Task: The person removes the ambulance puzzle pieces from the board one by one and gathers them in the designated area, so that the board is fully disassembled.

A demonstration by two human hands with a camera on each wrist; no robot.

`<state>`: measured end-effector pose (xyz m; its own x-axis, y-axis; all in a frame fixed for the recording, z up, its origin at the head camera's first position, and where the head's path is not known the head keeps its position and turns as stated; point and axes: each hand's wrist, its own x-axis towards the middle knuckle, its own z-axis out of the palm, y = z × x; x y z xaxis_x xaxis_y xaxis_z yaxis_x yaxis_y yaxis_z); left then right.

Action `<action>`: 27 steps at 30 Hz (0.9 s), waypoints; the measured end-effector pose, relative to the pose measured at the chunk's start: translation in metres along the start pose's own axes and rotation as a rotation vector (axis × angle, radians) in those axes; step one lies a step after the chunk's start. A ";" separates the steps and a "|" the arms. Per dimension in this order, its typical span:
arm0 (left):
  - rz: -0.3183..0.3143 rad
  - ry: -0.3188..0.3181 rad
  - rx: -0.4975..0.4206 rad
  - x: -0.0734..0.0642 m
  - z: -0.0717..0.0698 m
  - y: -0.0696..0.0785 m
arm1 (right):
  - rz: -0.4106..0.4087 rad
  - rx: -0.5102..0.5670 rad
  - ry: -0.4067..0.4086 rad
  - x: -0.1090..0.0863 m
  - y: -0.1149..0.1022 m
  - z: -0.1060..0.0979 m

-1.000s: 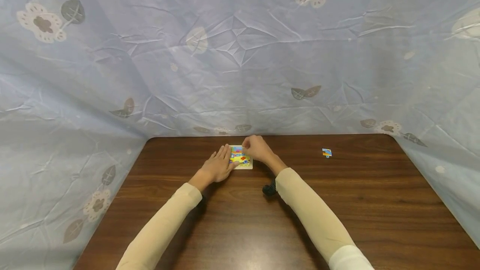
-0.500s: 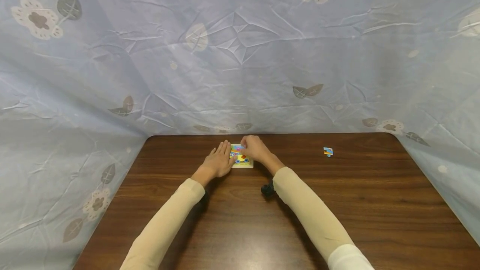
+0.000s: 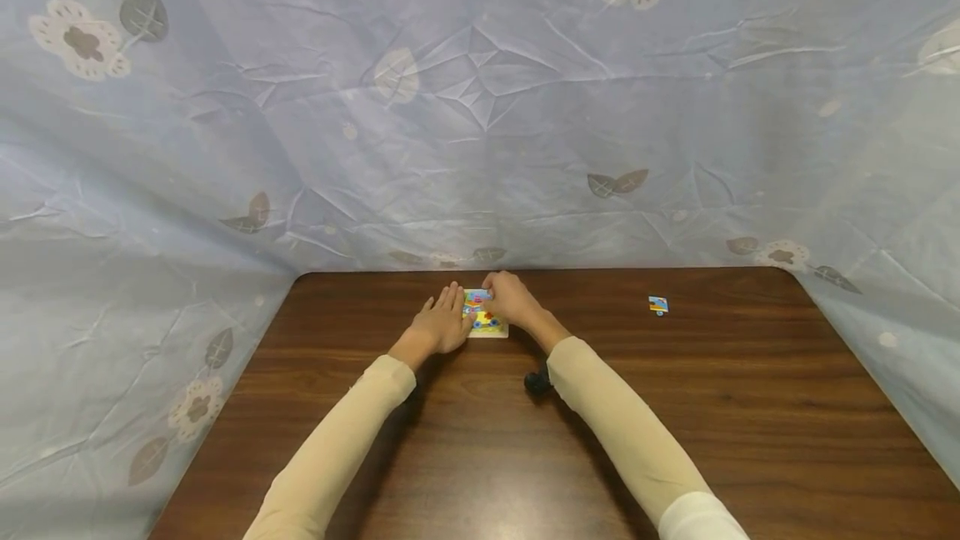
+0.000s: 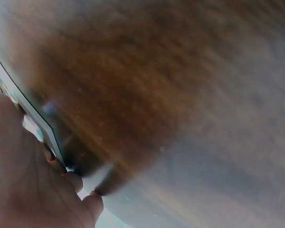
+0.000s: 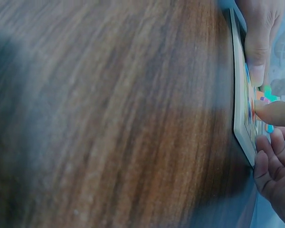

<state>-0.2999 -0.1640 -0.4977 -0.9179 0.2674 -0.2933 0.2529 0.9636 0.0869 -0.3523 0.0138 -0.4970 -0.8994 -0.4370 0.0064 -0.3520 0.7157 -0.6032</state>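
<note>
A small square jigsaw puzzle [image 3: 487,325] with a light frame and a yellow vehicle picture lies near the table's far edge. My left hand [image 3: 442,325] rests along its left side with straight fingers, the thumb reaching over the picture. At the upper right of the puzzle, my right hand [image 3: 513,298] has curled fingers and pinches a colourful puzzle piece [image 5: 268,95]. In the right wrist view this piece stands tilted above the board, partly hidden behind the thumb [image 5: 273,113]. The left wrist view shows the left palm [image 4: 23,175] over the frame's edge [image 4: 42,128].
One loose puzzle piece [image 3: 658,305], blue and orange, lies on the brown wooden table [image 3: 720,407] to the right. A floral cloth [image 3: 480,148] hangs close behind the table's far edge and along both sides. A black device [image 3: 536,382] sits under the right wrist.
My left hand has shifted slightly, its thumb sliding up away from the lower part of the picture. The right hand stays at the upper right with small finger movements. The loose piece stays put.
</note>
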 end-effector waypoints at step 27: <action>-0.007 0.016 0.027 -0.006 -0.002 0.003 | -0.032 0.134 0.119 -0.008 0.004 -0.002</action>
<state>-0.2948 -0.1628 -0.4937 -0.9244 0.2604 -0.2786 0.2541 0.9654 0.0591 -0.3471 0.0214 -0.4975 -0.9154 -0.3852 0.1168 -0.3504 0.6199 -0.7021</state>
